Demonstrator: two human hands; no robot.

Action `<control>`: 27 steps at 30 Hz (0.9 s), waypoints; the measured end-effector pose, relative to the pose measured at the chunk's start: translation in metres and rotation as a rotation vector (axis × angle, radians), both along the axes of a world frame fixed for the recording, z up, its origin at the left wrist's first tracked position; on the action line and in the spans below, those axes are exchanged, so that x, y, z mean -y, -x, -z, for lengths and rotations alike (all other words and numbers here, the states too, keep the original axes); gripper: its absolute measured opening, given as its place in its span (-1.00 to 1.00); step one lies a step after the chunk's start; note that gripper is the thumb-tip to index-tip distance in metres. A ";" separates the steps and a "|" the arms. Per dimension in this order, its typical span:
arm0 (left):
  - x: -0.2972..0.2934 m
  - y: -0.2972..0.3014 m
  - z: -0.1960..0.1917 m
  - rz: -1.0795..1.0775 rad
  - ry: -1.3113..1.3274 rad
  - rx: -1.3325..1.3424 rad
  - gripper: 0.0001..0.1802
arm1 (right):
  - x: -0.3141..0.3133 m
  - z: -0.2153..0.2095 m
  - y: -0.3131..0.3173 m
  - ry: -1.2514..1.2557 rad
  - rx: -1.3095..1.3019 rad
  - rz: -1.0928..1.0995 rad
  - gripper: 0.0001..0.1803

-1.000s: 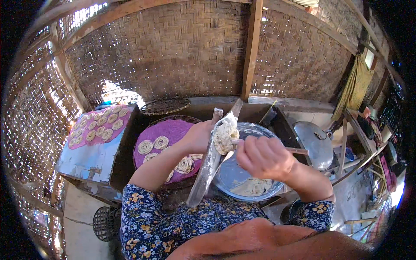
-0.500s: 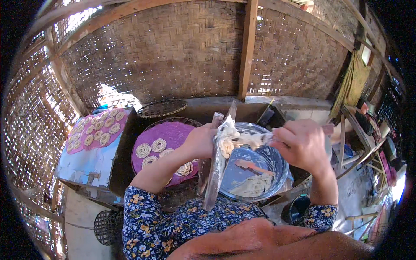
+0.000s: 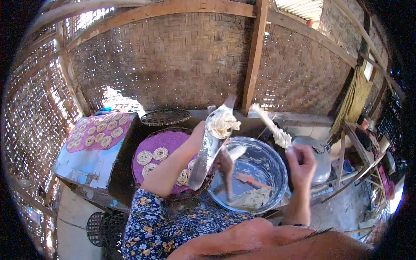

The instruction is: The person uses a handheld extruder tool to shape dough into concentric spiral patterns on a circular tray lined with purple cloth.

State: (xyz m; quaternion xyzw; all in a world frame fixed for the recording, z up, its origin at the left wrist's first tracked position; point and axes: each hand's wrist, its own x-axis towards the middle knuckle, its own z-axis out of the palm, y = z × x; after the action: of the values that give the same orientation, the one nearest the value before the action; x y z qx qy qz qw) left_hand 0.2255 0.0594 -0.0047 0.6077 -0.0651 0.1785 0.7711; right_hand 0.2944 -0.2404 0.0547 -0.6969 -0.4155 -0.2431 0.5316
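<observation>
1. Holding a long metal press (image 3: 208,149) upright-tilted over the counter (image 3: 125,173), the left hand (image 3: 200,132) wraps around its upper part; exact finger closure is hidden behind the tool.
2. Pale dough lump (image 3: 222,123) sits at the top of the press, just beside the left hand.
3. Right hand (image 3: 301,162) is closed around a dough-coated stick (image 3: 272,128), raised above the right rim of the metal basin (image 3: 271,169). Stick points up-left, clear of the press.
4. Basin sits at the counter's right end, under the press's lower end. Leftover dough (image 3: 251,199) lies on the basin bottom near its front rim, next to an orange scraper (image 3: 253,180).
5. Purple-lined round tray (image 3: 167,145) sits left of the basin, touching or nearly touching its rim. It carries coiled noodle rounds (image 3: 152,155), partly covered by the left forearm.
6. Second purple sheet (image 3: 80,139) with more coils lies on a blue surface (image 3: 89,162) at the far left.
7. Empty woven tray (image 3: 165,117) lies at the counter's back edge, against the bamboo wall (image 3: 173,56).
</observation>
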 end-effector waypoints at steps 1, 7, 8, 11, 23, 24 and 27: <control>0.000 -0.011 0.005 -0.076 -0.234 -0.001 -0.62 | -0.018 0.017 -0.003 -0.149 -0.277 -0.155 -0.88; 0.056 -0.018 -0.014 0.032 0.065 0.151 -0.63 | -0.052 0.034 0.003 -0.084 -0.617 -0.467 -0.84; 0.052 -0.027 -0.013 0.247 0.588 0.065 -0.68 | -0.052 0.036 0.005 -0.039 -0.524 -0.435 -0.82; 0.043 -0.008 -0.023 -0.636 -1.021 0.072 -0.67 | -0.023 0.045 -0.011 0.190 -0.369 -0.201 -0.78; 0.031 -0.034 0.005 -0.295 -0.075 0.100 -0.67 | -0.043 0.046 -0.009 0.025 0.482 0.116 -0.82; 0.008 -0.046 0.026 -0.321 -0.146 0.072 -0.68 | -0.043 0.048 -0.005 0.024 0.496 0.060 -0.79; 0.014 -0.037 0.009 -0.595 -0.835 -0.150 -0.60 | -0.026 0.063 -0.010 0.113 -0.045 -0.257 -0.79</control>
State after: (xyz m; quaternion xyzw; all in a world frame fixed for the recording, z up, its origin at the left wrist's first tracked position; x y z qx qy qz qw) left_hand 0.2622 0.0456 -0.0135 0.8670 0.1004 0.3050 0.3810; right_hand 0.3040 -0.2144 -0.0085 -0.6721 -0.5023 -0.1335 0.5274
